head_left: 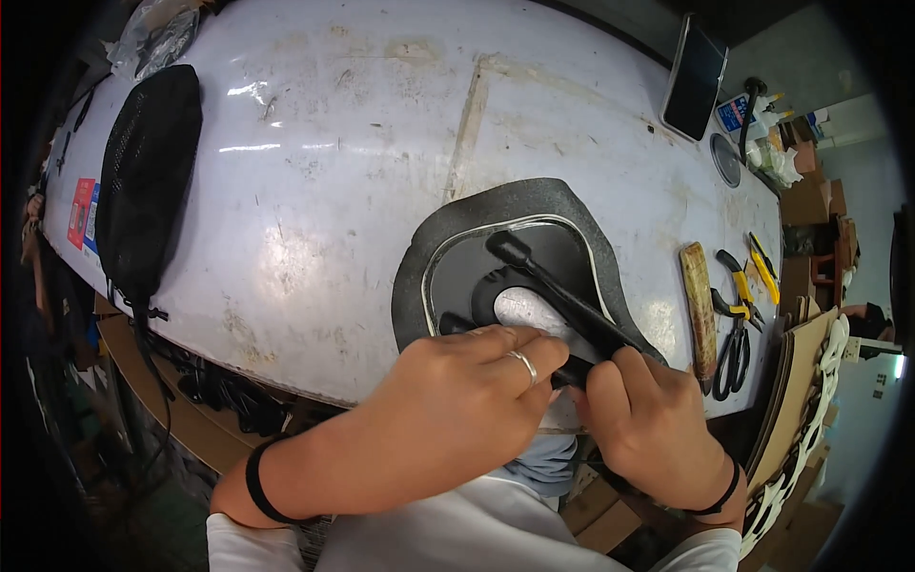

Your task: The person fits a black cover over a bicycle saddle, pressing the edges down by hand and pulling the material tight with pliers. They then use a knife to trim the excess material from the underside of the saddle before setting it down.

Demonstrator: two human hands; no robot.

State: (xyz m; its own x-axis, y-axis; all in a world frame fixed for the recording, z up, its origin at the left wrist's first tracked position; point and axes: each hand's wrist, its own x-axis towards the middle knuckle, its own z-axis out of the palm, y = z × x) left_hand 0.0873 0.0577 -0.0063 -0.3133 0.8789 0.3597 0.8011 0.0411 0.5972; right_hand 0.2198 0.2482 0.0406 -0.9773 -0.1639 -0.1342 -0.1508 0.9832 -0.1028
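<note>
In front of me at the table's near edge lies a rounded dark grey sheet piece (558,191) with a glossy black inner part, a pale line round it and an oval opening. A black strap (572,305) with a wider, squared end slants across it. My right hand (648,419) is closed round the strap's near end. My left hand (477,391), with a ring on one finger, is closed at the piece's near side, its fingertips close to the right hand. They meet black material there; the exact grip is partly hidden.
To the right lie a worn tan bar (699,315), yellow-and-black pliers (736,286), a yellow-handled tool (762,267) and black-handled scissors (732,360). A phone (696,76) stands at the back right beside a round-based stand (726,160). A black mesh pouch (151,181) lies at left.
</note>
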